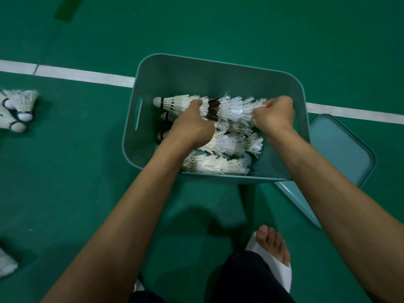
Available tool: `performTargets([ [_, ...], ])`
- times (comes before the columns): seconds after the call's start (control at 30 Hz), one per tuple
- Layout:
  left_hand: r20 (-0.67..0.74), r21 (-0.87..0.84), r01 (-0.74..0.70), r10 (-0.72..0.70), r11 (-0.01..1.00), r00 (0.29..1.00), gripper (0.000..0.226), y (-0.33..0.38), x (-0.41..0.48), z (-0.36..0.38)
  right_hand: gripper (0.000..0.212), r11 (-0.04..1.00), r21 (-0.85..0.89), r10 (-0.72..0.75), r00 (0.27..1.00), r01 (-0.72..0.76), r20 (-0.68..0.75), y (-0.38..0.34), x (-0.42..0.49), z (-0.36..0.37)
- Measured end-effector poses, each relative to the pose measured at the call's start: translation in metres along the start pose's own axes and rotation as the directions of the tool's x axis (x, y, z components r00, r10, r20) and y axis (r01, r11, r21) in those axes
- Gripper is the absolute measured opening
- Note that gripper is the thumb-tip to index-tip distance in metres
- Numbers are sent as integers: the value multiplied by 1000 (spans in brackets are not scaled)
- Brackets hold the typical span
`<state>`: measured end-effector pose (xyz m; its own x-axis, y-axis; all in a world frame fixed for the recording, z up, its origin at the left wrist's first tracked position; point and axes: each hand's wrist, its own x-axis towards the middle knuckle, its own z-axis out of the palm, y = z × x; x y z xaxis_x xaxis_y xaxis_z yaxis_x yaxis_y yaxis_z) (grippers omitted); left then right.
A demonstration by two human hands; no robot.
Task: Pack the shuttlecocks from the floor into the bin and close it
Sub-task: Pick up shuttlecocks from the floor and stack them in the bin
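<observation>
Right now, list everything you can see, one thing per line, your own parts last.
bin: one, teal, middle of the floor, open
stack of shuttlecocks: one, white, across the bin's top, gripped
packed shuttlecocks: several rows, white, lower in the bin
loose shuttlecocks: at least three, white with black bands, floor at left edge
lid: one, teal, on the floor right of the bin
line: one, white, across the floor
floor: green
left hand: fingers round the stack
right hand: fingers round the stack's other end
foot: one, in a white slipper, bottom
</observation>
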<state>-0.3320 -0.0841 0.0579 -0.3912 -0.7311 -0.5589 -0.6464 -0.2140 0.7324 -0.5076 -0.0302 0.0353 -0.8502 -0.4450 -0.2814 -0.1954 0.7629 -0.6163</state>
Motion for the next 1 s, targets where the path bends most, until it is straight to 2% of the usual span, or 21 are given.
performTargets([
  [0.1, 9, 11, -9, 9, 1000, 1000, 68, -2, 4, -3, 15, 968, 186, 140, 980, -165, 140, -3, 10, 2],
  [0.2, 11, 17, -12, 11, 1000, 1000, 65, -5, 8, -6, 4, 960, 210, 140, 969, -183, 203, -8, 12, 2],
  [0.37, 31, 15, -24, 23, 1000, 999, 65, -6, 7, -9, 13, 994, 74, 68, 989, -79, 132, -7, 12, 3],
  [0.47, 26, 20, -49, 48, 999, 999, 66, -6, 4, -13, 6, 1000, 13, -21, 997, 20, 74, -9, 1, -2],
  [0.57, 2, 23, -70, 70, 997, 998, 65, -8, 1, -17, 17, 998, -29, -55, 998, 56, 36, -7, -11, -10],
  [0.67, -21, 20, -95, 95, 995, 995, 62, -8, -4, -22, 14, 983, -48, -179, 984, 179, -11, -6, -34, -25],
  [0.77, -47, 15, -135, 135, 991, 990, 56, -8, -13, -27, 18, 934, -210, -301, 953, 288, -28, -3, -57, -41],
  [0.8, -57, 12, -146, 147, 989, 988, 54, -8, -16, -29, 19, 917, -279, -291, 957, 284, 18, -3, -62, -44],
  [0.87, -61, 23, -156, 157, 988, 986, 49, -8, -20, -33, 20, 889, -400, -157, 969, 223, 190, -6, -67, -41],
  [0.93, -32, 63, -139, 141, 988, 990, 44, -9, -24, -35, 16, 854, -485, 4, 929, 190, 371, -6, -60, -31],
  [1.0, 10, 161, -96, 96, 982, 995, 40, -10, -28, -34, 21, 833, -521, 86, 885, 188, 457, -4, -50, -18],
])
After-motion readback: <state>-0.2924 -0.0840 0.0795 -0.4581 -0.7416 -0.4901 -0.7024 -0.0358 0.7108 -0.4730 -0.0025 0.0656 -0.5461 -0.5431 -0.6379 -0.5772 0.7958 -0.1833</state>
